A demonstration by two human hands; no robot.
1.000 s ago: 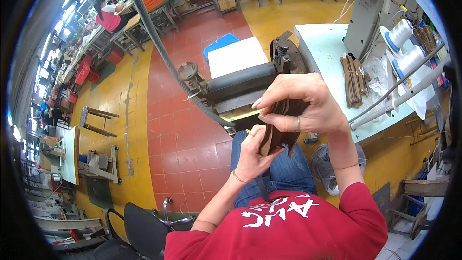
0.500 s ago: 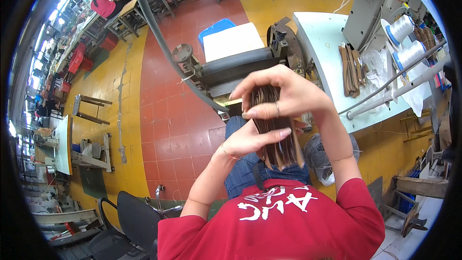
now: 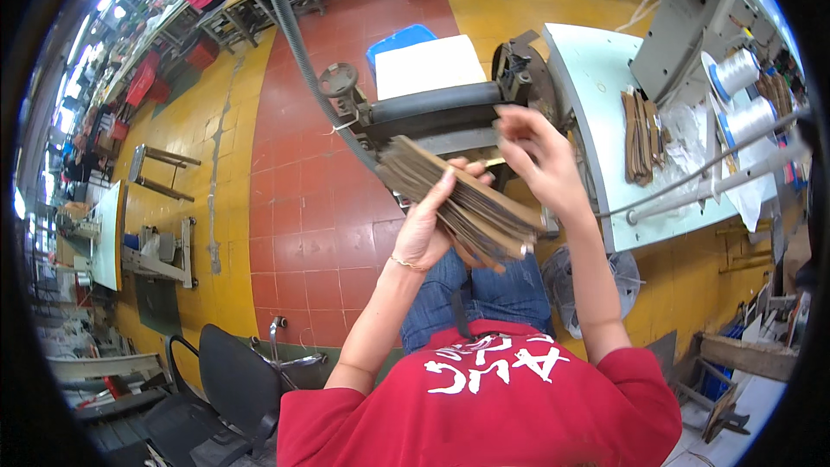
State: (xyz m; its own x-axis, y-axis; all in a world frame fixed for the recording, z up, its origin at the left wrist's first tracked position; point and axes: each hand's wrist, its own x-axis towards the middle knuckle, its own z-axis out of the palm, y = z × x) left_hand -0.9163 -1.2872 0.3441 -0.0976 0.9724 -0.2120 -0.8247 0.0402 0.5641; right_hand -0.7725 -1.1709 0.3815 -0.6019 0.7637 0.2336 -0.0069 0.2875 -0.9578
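The left hand grips a thick stack of flat brown strips, thumb over the top and fingers underneath, holding it fanned and tilted above the lap, in front of the black-padded machine. The right hand is raised just beyond the far end of the stack, fingers loosely spread and the thumb and forefinger close together. It seems to pinch the tip of one thin strip, but that is too small to tell for sure, so whether it holds anything is unclear.

As a judgement of progress: most of the work seems to lie ahead. The stack in the left hand is full and thick, which suggests few pieces have been taken from it. On the pale tabletop to the right, a small bundle of similar brown strips lies beside the sewing machine, with two white thread spools next to it. That bundle is far smaller than the held stack. Whether it is finished work or more stock cannot be told from this view.

What looks left, then, is to separate each strip from the stack and handle it in turn. The present step looks like picking or counting a single strip at the stack's upper end.
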